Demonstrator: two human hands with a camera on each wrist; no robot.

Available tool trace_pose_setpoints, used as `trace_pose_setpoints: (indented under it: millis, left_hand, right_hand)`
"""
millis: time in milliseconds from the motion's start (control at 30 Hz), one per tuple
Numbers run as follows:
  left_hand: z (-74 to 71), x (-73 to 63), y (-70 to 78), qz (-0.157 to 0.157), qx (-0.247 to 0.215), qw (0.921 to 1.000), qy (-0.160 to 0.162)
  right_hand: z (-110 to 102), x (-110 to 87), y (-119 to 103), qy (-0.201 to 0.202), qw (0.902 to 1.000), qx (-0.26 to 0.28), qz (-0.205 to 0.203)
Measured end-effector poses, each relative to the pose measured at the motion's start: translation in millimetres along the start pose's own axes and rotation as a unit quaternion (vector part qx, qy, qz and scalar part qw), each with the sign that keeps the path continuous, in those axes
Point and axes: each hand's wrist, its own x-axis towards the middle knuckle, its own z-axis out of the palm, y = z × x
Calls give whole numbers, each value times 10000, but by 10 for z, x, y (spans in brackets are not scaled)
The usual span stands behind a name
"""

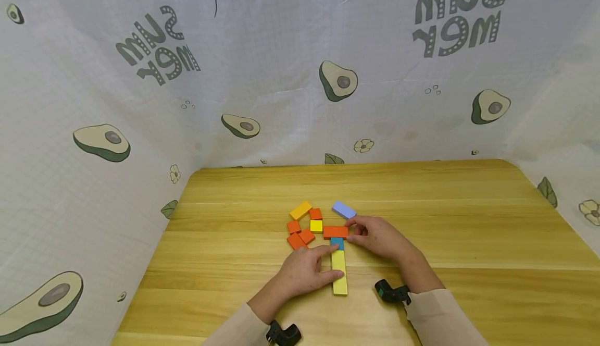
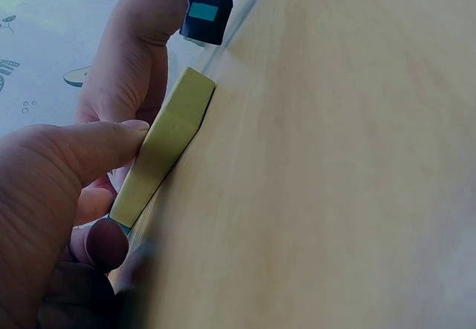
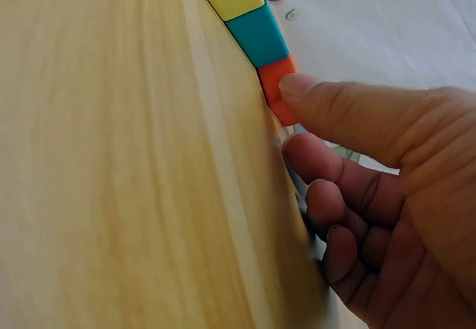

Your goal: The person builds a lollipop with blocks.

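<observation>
On a wood-grain table (image 1: 469,205), a right hand (image 1: 382,239) pinches an oblong orange-red, wooden-looking block (image 1: 335,232); nearside of it, a left hand (image 1: 302,271), fingers parted, touches a blue square (image 1: 337,241) and long yellow bar (image 1: 339,286), seemingly for alignment

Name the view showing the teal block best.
Right wrist: the teal block appears largest, uncovered. Head shows it small, partly under the left hand; left wrist, only a sliver past the long yellow block.
</observation>
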Motion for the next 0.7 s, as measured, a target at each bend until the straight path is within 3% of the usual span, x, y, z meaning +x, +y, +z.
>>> trace_pose_setpoints:
  millis: [167, 700]
  left_hand:
    - [1, -1, 2, -12, 0, 10000, 1]
    - [6, 0, -1, -61, -4, 10000, -22]
  right_hand:
    - [1, 5, -7, -126, 9994, 213, 240]
    - [12, 11, -5, -172, 9997, 86, 163]
